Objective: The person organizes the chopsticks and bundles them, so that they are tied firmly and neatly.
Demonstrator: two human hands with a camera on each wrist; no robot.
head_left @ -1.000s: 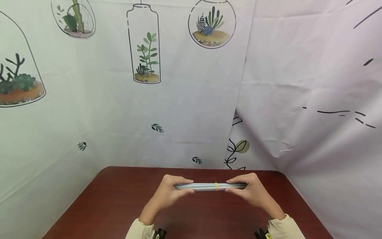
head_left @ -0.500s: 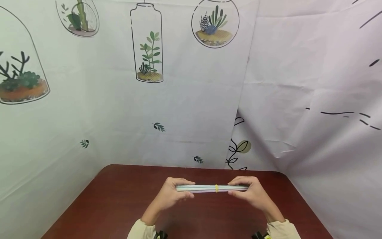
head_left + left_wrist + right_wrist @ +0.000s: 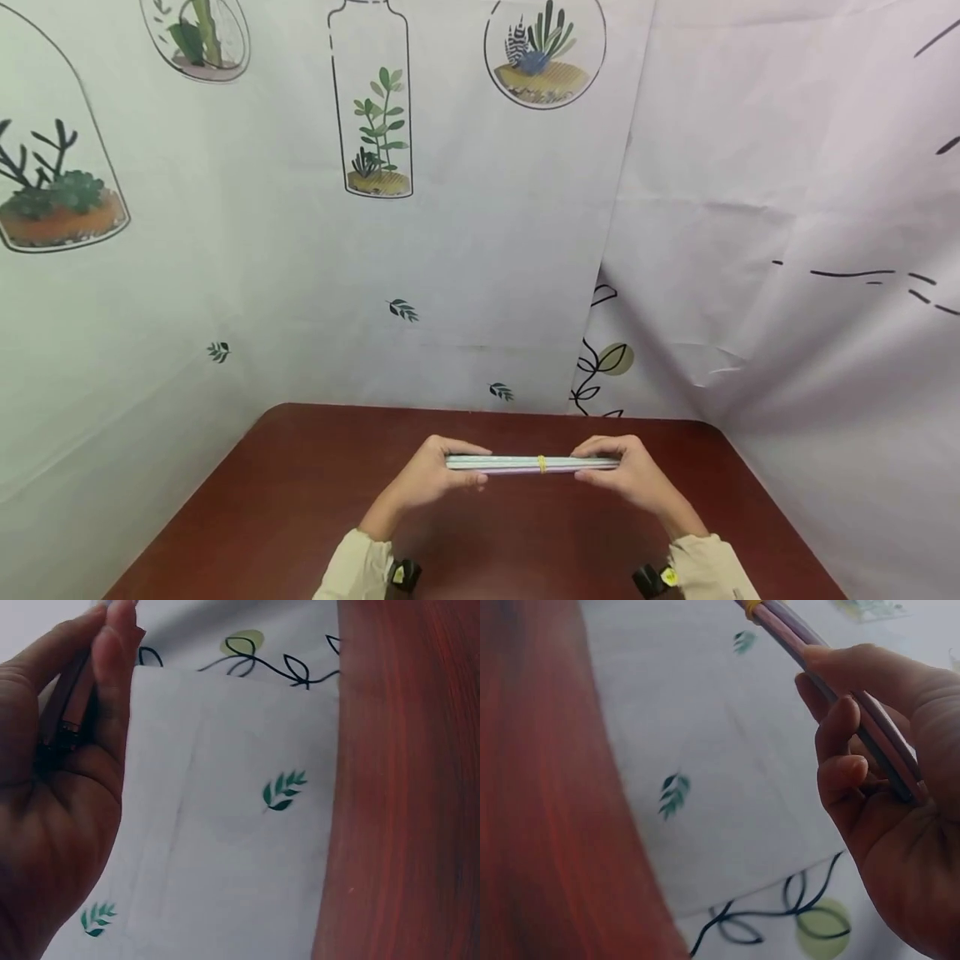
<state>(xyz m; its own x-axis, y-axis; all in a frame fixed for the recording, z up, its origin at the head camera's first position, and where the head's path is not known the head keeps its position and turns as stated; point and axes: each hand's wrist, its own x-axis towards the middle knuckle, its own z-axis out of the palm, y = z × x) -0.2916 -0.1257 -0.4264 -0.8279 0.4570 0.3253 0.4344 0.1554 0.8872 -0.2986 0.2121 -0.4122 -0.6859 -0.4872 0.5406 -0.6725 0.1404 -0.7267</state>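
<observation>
A bundle of slim pastel chopsticks [image 3: 513, 465] lies level in the air above the table, bound by a yellow rubber band [image 3: 542, 463] right of its middle. My left hand [image 3: 429, 477] grips the left end between thumb and fingers. At the other end, my right hand [image 3: 634, 475] pinches the bundle the same way. Pinkish and grey sticks [image 3: 885, 739] run between thumb and curled fingers in the right wrist view. In the left wrist view, the sticks' pink ends [image 3: 77, 701] sit in shadow against my palm, partly hidden by fingers.
The dark red-brown table [image 3: 300, 500] stretches beneath both hands. Behind it hangs a pale cloth [image 3: 480, 250] printed with plants and jars, which also closes in the sides. Black wrist devices [image 3: 405, 575] are strapped below the sleeves.
Both hands keep hold of the bundle, which has turned slightly about its length and shows different sticks in front. The head view has shifted a little.
</observation>
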